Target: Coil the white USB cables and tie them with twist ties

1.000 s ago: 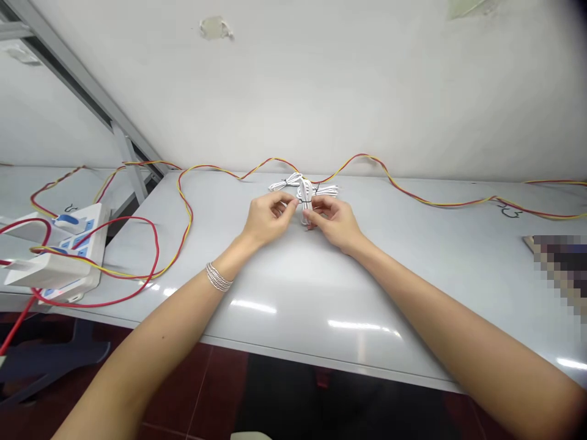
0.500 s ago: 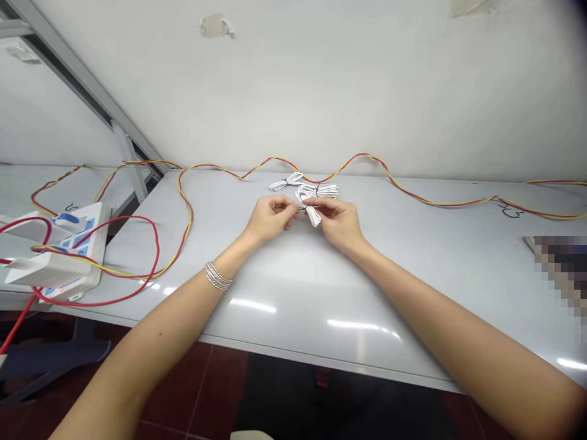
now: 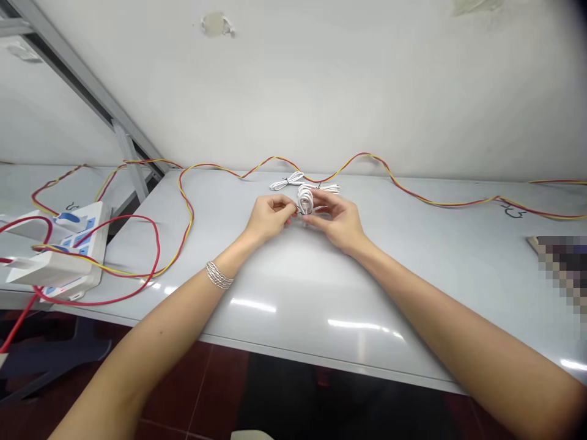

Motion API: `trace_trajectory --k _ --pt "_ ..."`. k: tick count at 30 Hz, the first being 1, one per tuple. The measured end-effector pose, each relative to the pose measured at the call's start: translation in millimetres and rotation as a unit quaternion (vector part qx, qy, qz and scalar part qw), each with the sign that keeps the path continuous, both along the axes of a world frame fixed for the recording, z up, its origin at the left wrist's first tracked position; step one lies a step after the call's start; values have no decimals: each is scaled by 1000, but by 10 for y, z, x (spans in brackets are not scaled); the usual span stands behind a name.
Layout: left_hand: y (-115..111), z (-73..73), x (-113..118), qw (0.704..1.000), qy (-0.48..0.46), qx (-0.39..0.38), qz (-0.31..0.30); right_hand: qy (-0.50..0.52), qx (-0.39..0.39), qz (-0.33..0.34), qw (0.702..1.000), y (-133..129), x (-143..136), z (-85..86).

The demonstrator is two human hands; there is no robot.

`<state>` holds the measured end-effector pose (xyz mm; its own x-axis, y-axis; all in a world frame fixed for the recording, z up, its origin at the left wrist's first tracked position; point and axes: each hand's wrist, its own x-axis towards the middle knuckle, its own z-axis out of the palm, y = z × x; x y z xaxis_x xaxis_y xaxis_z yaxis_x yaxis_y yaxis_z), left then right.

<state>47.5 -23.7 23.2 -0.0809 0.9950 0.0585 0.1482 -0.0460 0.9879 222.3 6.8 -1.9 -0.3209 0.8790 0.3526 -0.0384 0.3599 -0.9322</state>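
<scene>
A coiled white cable (image 3: 305, 195) is upright between my hands, one looped end turned toward me. My right hand (image 3: 340, 221) grips it from the right, thumb low and fingers above. A thin black twist tie (image 3: 299, 212) shows at the coil's lower left. The thumb and forefinger of my left hand (image 3: 271, 218) pinch that tie's end. Just behind lie a smaller white cable bundle (image 3: 287, 181) with a dark tie and another tied white bundle (image 3: 331, 189), partly covered by my right fingers.
A red-and-yellow wire (image 3: 211, 165) runs along the wall side of the grey table (image 3: 293, 275). At left, a white power strip (image 3: 94, 269) carries plugged-in adapters and a looping red cable (image 3: 156, 244). A blurred-out object (image 3: 562, 263) lies at the right edge.
My right hand has turned the white cable coil, so its loop end now faces me instead of pointing down-right. My left hand stays nearly in place at the tie.
</scene>
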Motion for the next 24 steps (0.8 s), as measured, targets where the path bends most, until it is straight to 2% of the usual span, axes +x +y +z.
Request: trace_trajectory --k 5,9,13,19,21,24 --pt "9 -26 -10 1000 -1 0 -2 -43 83 -8 996 -35 -1 3" --pt "44 -31 -55 999 -3 -8 45 -55 139 -24 988 -56 5 -11" --pt "95 -31 -122 993 1 -18 113 -42 101 -32 994 -43 1 -22" --pt "196 -70 -266 979 6 1 202 -36 41 16 998 -69 -11 48" --pt "220 -95 -311 979 24 17 203 -59 20 19 998 -84 -10 71" --pt "225 -130 -346 977 110 50 174 -106 10 6 994 -104 -10 90"
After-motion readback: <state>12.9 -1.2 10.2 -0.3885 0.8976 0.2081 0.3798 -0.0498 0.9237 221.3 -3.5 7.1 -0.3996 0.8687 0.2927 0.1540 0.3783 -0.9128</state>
